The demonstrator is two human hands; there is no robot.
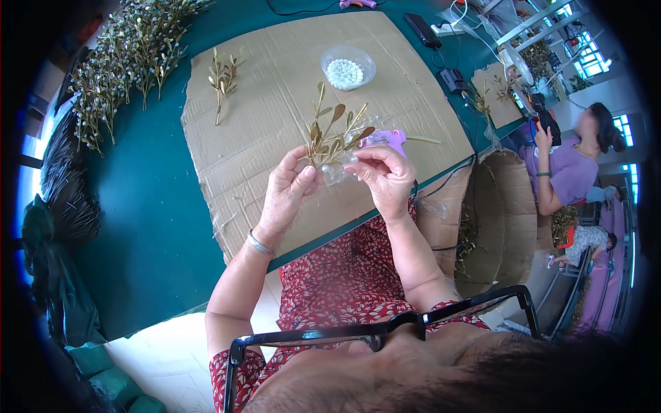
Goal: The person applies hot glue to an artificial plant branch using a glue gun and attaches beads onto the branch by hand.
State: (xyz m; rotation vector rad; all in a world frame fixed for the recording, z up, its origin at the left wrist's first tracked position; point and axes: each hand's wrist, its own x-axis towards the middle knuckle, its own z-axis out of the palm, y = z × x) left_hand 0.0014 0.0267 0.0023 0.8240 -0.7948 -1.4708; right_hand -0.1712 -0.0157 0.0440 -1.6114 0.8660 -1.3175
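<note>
My left hand (289,184) is closed, thumb and fingers pinching the stem of an artificial leaf sprig (336,142) with gold and brownish leaves. My right hand (387,177) is closed in a pinch beside the sprig, with what looks like a small white bead (354,159) at its fingertips. Just beyond that hand a purple glue gun (394,139) lies on the cardboard, partly hidden, with a pale glue stick (423,140) extending from it. Clear plastic film (335,175) shows behind the sprig. A clear round bowl (348,56) of white beads (344,73) stands farther off.
A cardboard sheet (275,89) covers part of the green table (144,227). One sprig (222,81) lies at its far left; a heap of sprigs (131,62) is beyond. Black adapters (453,80) and cables are on the right, near a cardboard box (506,213) and a person in purple (568,165).
</note>
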